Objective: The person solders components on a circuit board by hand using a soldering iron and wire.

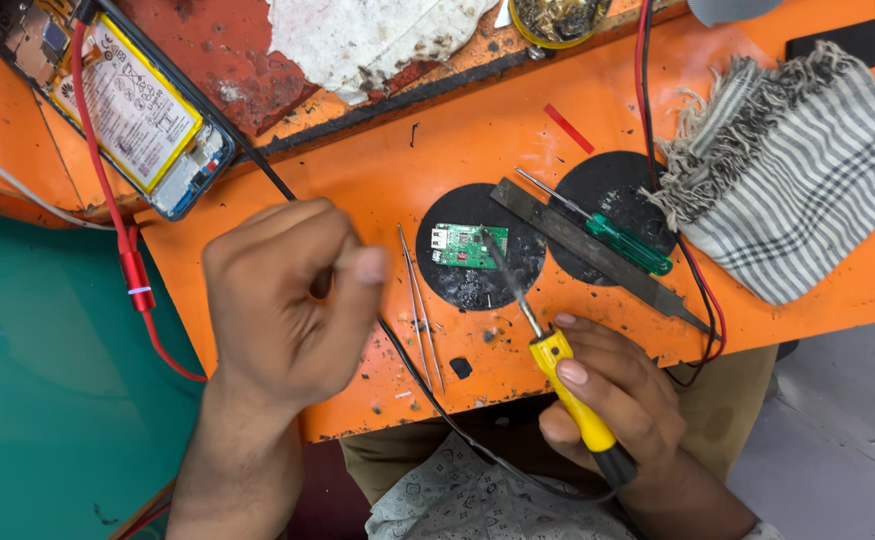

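My right hand (618, 395) grips a yellow-handled soldering iron (570, 385). Its tip reaches up to a small green circuit board (470, 246), which lies on a round black pad (478, 290) on the orange bench (378, 170). My left hand (283, 300) hovers blurred over the bench to the left of the board. Its fingers are curled against the thumb, and nothing shows in them. A thin black cable (413, 375) runs under that hand. Slim metal tweezers (420, 300) lie between the left hand and the board.
A green-handled screwdriver (630, 243) and a flat metal file (598, 258) lie over a second black pad. A striped fringed cloth (798, 170) sits at the right. An opened phone with its battery showing (133, 105) lies top left with a red cable (130, 265). A white rag (368, 35) is at the back.
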